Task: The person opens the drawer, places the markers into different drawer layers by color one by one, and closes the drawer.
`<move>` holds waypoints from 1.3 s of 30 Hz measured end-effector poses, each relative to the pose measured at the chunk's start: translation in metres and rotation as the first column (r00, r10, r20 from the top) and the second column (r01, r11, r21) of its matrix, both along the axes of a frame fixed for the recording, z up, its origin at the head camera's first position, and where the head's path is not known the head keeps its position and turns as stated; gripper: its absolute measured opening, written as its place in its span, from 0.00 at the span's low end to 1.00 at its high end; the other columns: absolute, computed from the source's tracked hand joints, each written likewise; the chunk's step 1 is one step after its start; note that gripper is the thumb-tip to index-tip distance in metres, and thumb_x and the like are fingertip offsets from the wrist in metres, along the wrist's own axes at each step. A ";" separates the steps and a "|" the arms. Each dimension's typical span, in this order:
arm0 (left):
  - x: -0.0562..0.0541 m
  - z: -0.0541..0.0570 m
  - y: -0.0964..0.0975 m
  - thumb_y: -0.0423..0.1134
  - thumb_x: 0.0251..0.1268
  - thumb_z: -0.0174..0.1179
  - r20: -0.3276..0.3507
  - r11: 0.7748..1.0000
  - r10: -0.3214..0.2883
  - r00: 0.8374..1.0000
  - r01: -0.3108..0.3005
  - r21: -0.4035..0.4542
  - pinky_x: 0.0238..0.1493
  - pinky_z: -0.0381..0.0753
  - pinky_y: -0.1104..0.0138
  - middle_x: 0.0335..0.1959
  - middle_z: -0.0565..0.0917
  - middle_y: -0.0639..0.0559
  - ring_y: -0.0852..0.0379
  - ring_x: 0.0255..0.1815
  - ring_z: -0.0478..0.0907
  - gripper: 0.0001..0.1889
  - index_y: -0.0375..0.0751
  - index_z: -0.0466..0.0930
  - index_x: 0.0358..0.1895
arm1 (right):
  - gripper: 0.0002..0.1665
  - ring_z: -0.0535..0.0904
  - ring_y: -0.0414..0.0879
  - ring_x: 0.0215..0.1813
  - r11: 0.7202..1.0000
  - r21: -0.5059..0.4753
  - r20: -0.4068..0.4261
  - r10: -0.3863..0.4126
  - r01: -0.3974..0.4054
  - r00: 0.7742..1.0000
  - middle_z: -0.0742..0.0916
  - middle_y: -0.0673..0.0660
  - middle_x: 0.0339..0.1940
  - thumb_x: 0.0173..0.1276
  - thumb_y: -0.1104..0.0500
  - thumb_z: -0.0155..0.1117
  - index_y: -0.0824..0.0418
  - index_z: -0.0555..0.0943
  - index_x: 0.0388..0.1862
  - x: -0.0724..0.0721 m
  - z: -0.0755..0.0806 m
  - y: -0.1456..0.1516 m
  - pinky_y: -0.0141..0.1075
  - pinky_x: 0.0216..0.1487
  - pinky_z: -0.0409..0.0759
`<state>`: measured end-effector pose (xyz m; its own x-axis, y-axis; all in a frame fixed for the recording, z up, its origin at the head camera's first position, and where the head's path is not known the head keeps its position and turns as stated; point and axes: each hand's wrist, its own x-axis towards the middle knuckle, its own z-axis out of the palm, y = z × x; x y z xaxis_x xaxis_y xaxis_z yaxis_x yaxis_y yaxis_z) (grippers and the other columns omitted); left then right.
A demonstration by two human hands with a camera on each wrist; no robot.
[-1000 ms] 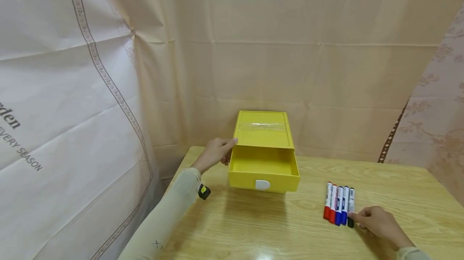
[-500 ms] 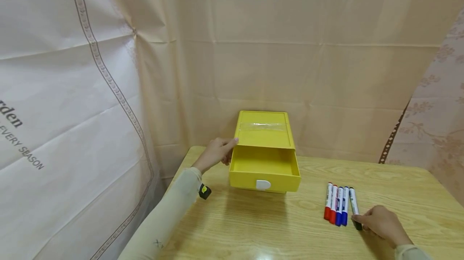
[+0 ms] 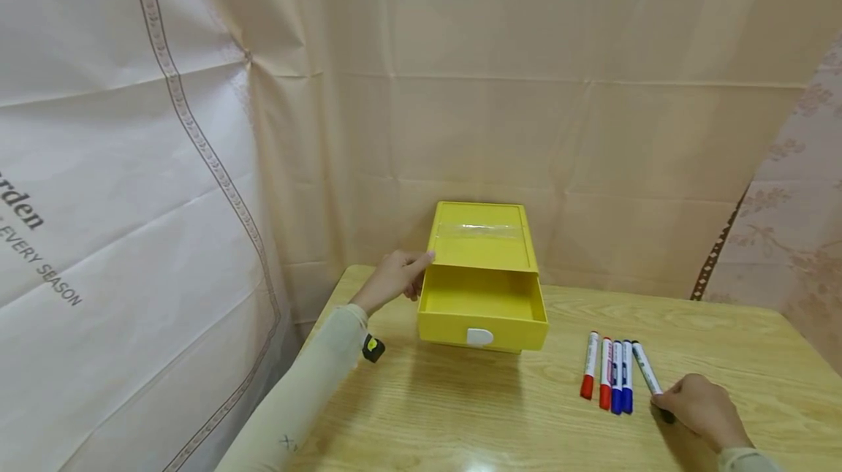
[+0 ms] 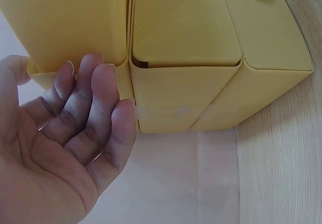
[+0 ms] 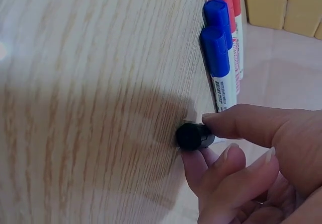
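A yellow drawer box [image 3: 483,237] stands at the back of the table with its top drawer [image 3: 482,331] pulled out; a white tab sits on the drawer's front. My left hand [image 3: 395,278] grips the box's left front edge, thumb at the top and fingers bent against the side [image 4: 95,98]. At the right, my right hand [image 3: 700,410] pinches the black cap [image 5: 193,136] of a whiteboard marker [image 3: 647,370] between thumb and fingers. That marker slants on the table. Beside it lie two blue-capped markers [image 3: 621,377] and two red-capped markers [image 3: 604,373].
A small black and yellow item [image 3: 373,348] shows beside my left sleeve. The wooden table [image 3: 460,413] meets a beige cloth [image 3: 487,92] at the back, and a white printed cloth [image 3: 131,238] hangs on the left.
The black-capped marker's cap end has swung right, away from the blue ones, with my right hand. The leftmost red marker now lies apart from the other red one. My left hand stays put.
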<state>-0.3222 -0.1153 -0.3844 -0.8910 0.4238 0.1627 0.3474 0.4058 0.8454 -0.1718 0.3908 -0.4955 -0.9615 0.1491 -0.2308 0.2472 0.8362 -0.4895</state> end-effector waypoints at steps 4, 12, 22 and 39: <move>0.000 0.000 0.000 0.64 0.79 0.49 -0.007 1.000 -0.001 1.000 0.001 -0.005 0.29 0.86 0.56 0.23 0.82 0.43 0.46 0.21 0.82 0.31 0.41 0.81 0.26 | 0.17 0.72 0.47 0.25 0.999 0.043 0.002 0.009 -0.009 1.000 0.77 0.49 0.19 0.67 0.49 0.70 0.61 0.85 0.26 0.001 0.002 -0.002 0.38 0.25 0.68; 0.000 0.000 0.000 0.64 0.79 0.48 0.000 1.000 -0.002 1.000 0.002 -0.006 0.31 0.86 0.53 0.23 0.82 0.44 0.46 0.21 0.82 0.32 0.41 0.82 0.27 | 0.16 0.73 0.50 0.28 0.994 0.107 -0.051 -0.006 0.011 0.999 0.79 0.50 0.21 0.66 0.49 0.71 0.59 0.86 0.25 0.005 0.004 -0.005 0.43 0.26 0.69; 0.000 0.000 0.000 0.64 0.80 0.48 -0.015 1.000 -0.002 1.000 0.002 -0.018 0.29 0.85 0.57 0.22 0.82 0.44 0.46 0.21 0.82 0.32 0.42 0.82 0.26 | 0.22 0.73 0.49 0.30 0.998 0.062 -0.006 -0.023 0.023 1.000 0.83 0.52 0.24 0.65 0.45 0.73 0.65 0.89 0.32 0.004 0.004 0.006 0.43 0.29 0.73; 0.000 0.000 0.000 0.63 0.80 0.49 -0.001 1.000 -0.014 1.000 0.014 -0.001 0.29 0.85 0.57 0.22 0.81 0.43 0.46 0.21 0.81 0.32 0.39 0.81 0.27 | 0.24 0.78 0.50 0.34 0.998 0.002 -0.062 -0.069 0.069 0.996 0.87 0.53 0.29 0.68 0.43 0.70 0.66 0.89 0.38 0.006 0.013 0.008 0.43 0.31 0.73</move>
